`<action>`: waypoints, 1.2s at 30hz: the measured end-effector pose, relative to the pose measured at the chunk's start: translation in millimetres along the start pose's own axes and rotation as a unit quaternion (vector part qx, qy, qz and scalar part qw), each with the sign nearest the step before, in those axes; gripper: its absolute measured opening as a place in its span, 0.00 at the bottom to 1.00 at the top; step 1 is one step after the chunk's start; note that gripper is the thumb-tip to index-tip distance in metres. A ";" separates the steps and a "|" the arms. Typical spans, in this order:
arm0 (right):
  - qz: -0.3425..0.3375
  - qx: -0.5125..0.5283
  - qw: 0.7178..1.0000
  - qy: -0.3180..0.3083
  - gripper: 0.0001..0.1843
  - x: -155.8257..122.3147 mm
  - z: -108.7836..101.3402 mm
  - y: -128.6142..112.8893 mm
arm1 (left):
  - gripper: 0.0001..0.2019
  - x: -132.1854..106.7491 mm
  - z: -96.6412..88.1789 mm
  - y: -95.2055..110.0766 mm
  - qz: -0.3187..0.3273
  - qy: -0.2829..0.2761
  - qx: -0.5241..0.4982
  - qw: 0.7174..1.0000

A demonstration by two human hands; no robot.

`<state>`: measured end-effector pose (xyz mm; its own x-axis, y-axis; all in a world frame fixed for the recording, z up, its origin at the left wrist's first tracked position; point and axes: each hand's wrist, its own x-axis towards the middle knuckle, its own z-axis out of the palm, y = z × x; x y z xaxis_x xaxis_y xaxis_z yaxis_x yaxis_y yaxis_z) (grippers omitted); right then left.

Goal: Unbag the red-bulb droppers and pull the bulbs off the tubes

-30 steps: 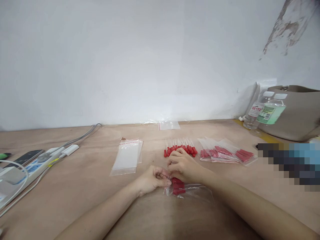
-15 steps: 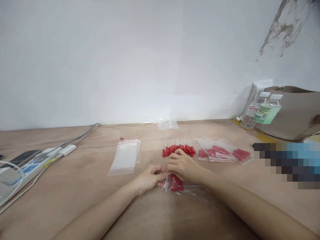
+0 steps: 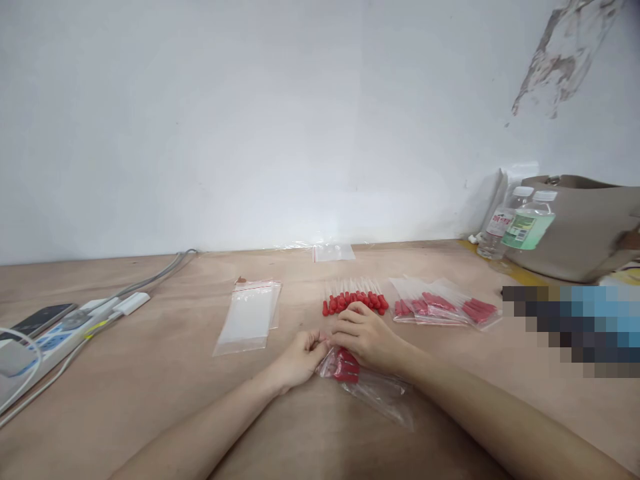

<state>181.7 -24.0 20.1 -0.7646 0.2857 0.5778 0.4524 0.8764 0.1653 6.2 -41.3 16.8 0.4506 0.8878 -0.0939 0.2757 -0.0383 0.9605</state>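
My left hand (image 3: 300,357) and my right hand (image 3: 365,335) meet at the mouth of a clear zip bag (image 3: 367,381) that lies on the wooden table (image 3: 150,373). Both hands are closed, pinching the bag's top edge. Red-bulbed droppers show inside the bag below my right hand. Just beyond my right hand lies a loose row of red-bulbed droppers (image 3: 354,299). A stack of empty zip bags (image 3: 249,317) lies to the left of my hands.
Several filled bags of droppers (image 3: 445,307) lie to the right. Two water bottles (image 3: 520,223) and a tan bag (image 3: 590,223) stand at the far right by the wall. A power strip (image 3: 60,333) with cables and a phone (image 3: 37,320) sit at the left. Another small bag (image 3: 333,251) lies by the wall.
The bag in my hands has swung so its tail now points down and to the right. My view has shifted slightly; both hands stay pinched at the bag's mouth.
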 end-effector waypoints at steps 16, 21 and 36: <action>0.084 0.189 0.976 -0.063 0.07 11.2 -37.7 -8.9 | 0.09 1.4 -0.2 -8.7 0.005 0.044 -0.032 0.998; 0.213 0.196 0.956 -0.050 0.05 -15.6 -43.2 -7.5 | 0.05 -1.0 2.3 -8.7 0.012 0.040 0.007 0.999; 0.364 0.203 0.902 -0.115 0.15 -65.5 -43.5 -18.7 | 0.09 -13.2 -0.5 5.7 0.141 0.055 0.254 0.955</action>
<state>243.3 -76.0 14.0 -0.4293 0.8745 0.2258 0.7031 0.4805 -0.5243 1.5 -53.0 23.5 0.4834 0.8509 0.2057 0.5450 -0.4764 0.6899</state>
